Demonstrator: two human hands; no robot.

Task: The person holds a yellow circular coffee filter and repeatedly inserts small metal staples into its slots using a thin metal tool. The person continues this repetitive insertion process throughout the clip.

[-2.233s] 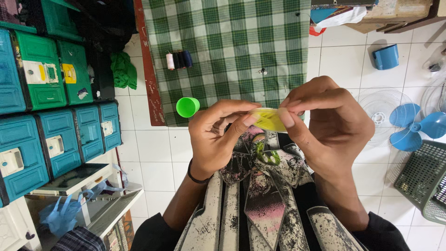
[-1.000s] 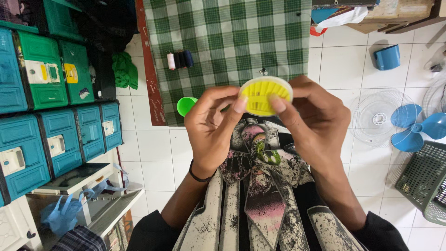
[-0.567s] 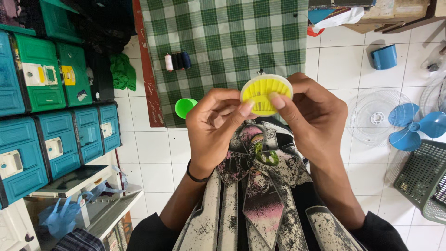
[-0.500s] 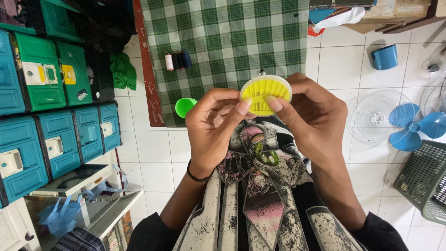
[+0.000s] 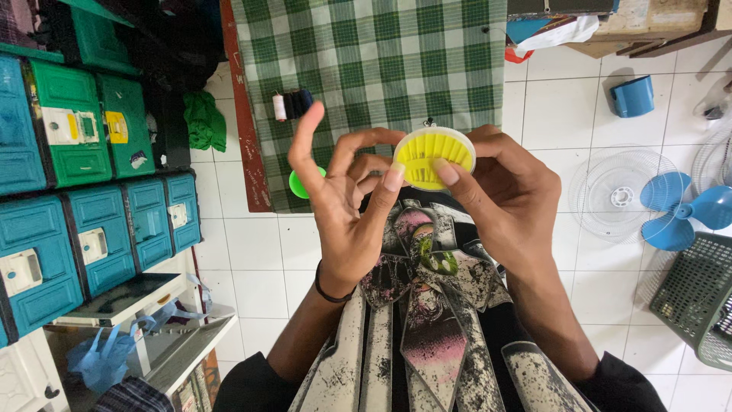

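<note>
Holding: we grip the round yellow ribbed disc (image 5: pixel 433 158) in our right hand (image 5: pixel 499 194), face tilted toward us
Left hand (image 5: pixel 347 206): fingers spread wide, only the thumb tip touching the disc's left edge
Position: disc raised above the green checked cloth (image 5: pixel 366 69), right hand nearer

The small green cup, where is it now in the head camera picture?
The small green cup lies on the white tiled floor left of centre, at the edge of the green checked cloth, partly hidden behind the left hand.
</note>
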